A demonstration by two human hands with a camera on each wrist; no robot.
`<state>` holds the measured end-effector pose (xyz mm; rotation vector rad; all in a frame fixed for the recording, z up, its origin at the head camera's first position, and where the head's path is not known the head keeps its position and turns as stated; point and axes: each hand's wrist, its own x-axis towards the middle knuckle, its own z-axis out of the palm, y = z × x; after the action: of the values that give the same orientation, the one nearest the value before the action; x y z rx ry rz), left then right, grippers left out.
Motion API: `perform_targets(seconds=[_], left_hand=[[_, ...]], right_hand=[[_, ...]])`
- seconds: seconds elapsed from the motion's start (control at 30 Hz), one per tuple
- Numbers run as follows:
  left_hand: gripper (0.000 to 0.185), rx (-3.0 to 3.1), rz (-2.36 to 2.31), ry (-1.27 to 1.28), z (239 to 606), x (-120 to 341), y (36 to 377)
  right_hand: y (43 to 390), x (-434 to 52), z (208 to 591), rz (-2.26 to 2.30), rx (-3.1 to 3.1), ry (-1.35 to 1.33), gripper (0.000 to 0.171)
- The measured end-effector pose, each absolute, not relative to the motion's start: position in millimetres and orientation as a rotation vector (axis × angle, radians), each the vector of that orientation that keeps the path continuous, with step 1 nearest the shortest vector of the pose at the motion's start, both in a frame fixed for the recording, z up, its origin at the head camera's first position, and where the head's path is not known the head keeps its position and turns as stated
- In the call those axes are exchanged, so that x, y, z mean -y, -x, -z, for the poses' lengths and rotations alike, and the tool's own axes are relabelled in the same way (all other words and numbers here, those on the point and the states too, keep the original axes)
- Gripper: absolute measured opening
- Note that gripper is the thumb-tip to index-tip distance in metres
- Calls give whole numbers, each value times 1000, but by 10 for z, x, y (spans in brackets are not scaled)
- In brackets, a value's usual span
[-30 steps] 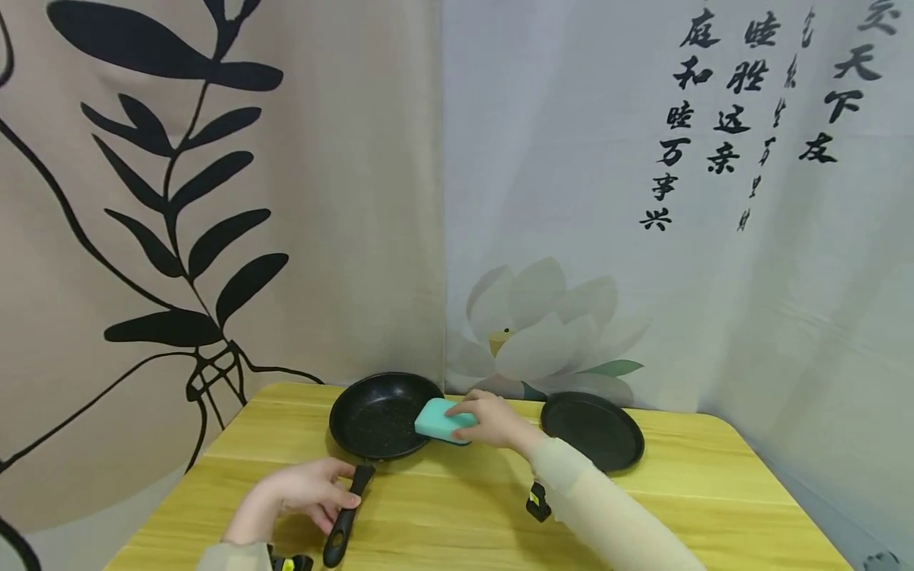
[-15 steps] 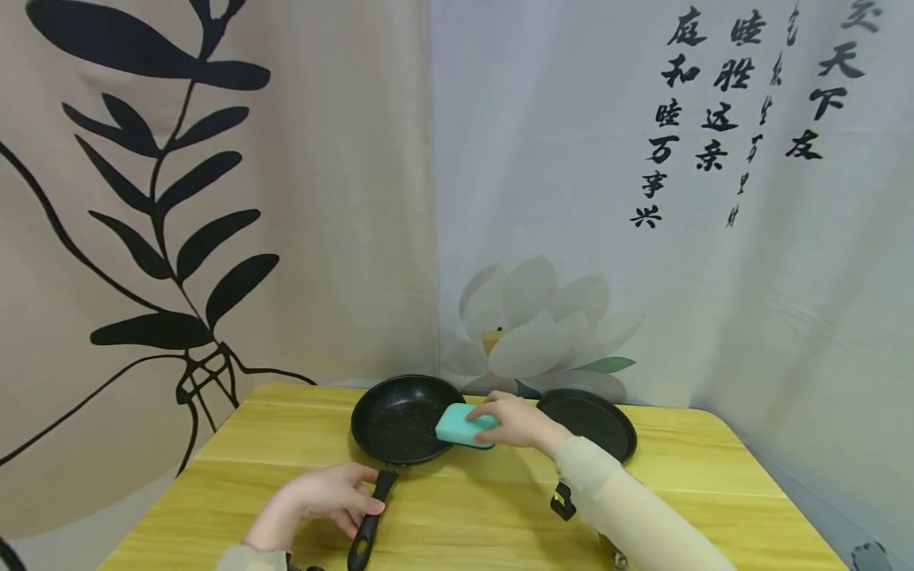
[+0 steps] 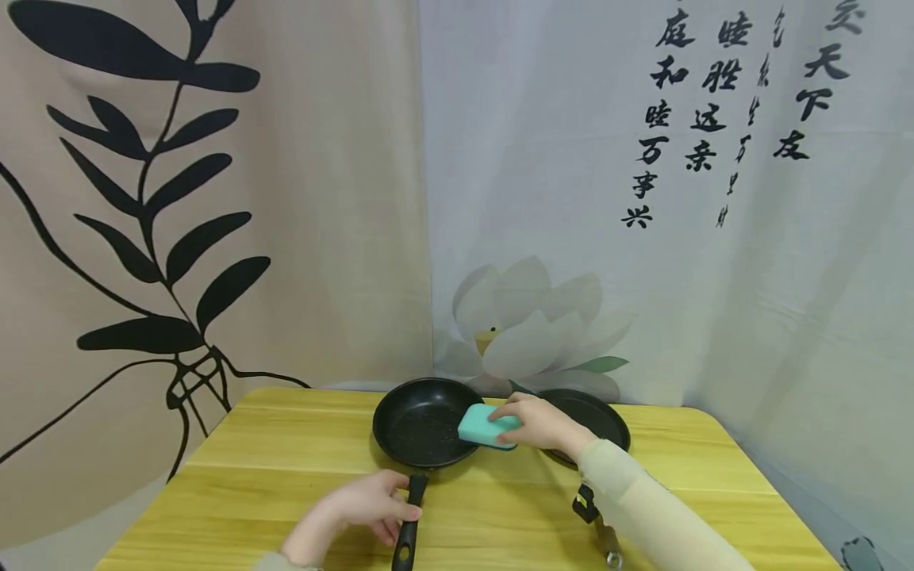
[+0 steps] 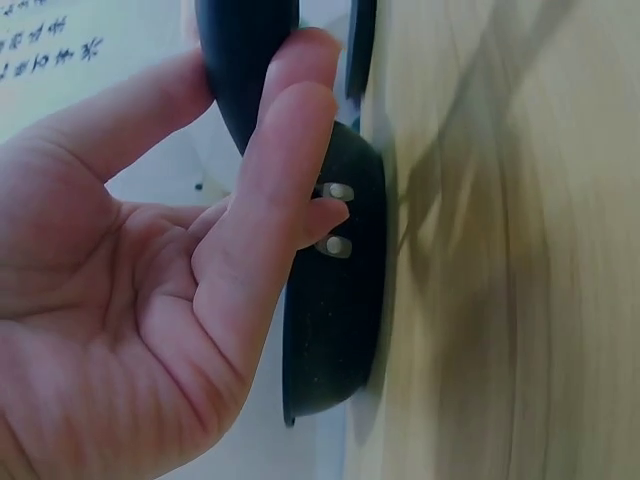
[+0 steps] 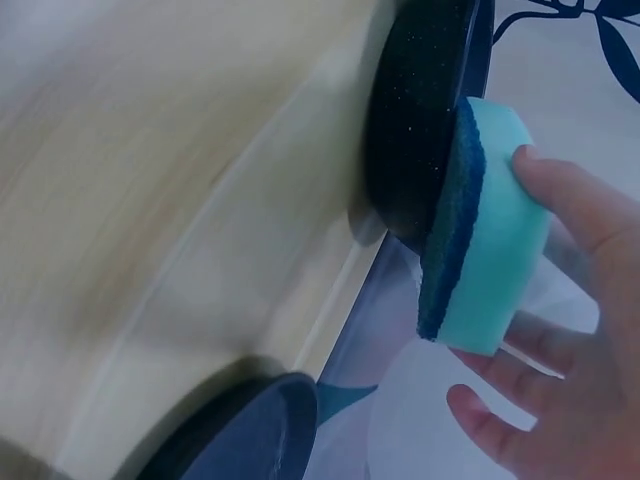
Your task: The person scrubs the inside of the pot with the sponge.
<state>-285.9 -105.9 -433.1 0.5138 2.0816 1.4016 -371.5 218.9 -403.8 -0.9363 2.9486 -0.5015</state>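
A black frying pan sits on the table toward the back, its handle pointing to the near edge. My left hand pinches that handle between thumb and fingers; in the left wrist view the handle passes between the thumb and the fingertips. My right hand grips a turquoise sponge by its sides, over the pan's right rim. The right wrist view shows the sponge's dark blue scouring layer against the rim, with the thumb on the turquoise face.
A flat black pan lies to the right on the wooden table, partly behind my right hand. Its brown handle shows by the right sleeve. A printed curtain hangs right behind the table's back edge.
The frying pan has moved to the right, closer to the flat pan, with my left hand still on its handle. My right hand and the sponge have moved right along with it.
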Motion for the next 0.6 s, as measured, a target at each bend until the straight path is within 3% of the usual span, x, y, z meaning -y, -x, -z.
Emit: perform_targets(seconds=[0.6], left_hand=[[68,-2104,-1430,-538,4403,732,2872]], right_hand=[[3690,-2447,3964,480,-2950,839,37]])
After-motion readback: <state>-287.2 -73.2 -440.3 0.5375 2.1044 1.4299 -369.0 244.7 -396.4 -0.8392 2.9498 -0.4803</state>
